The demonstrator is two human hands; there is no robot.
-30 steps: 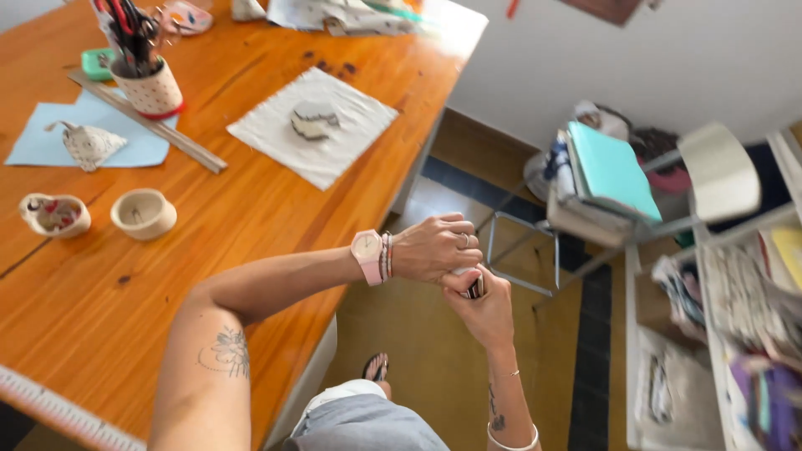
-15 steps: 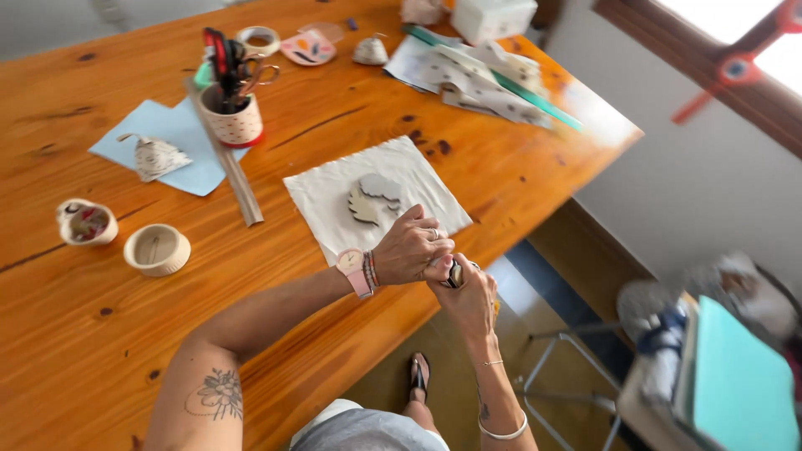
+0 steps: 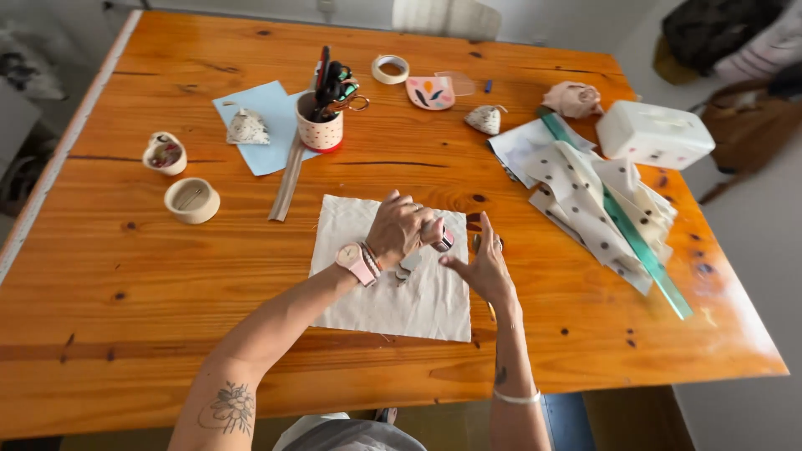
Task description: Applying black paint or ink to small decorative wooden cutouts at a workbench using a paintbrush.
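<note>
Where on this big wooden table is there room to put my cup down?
Bare wood lies along the near edge of the wooden table, below the white cloth square, and on the left below the two small round bowls. The right side is crowded with dotted fabric pieces and a white box.

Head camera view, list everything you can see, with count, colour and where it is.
table: one, orange wood, fills view
cloth square: one, off-white, centre, under both hands
cup of tools: one, white dotted, upper centre
blue paper: one, left of cup
small bowls: two, cream, left
tape roll: one, top centre
spotted fabric pile: white, dark dots, right
white box: one, upper right
left hand: closed on a small dark object
right hand: open
</note>
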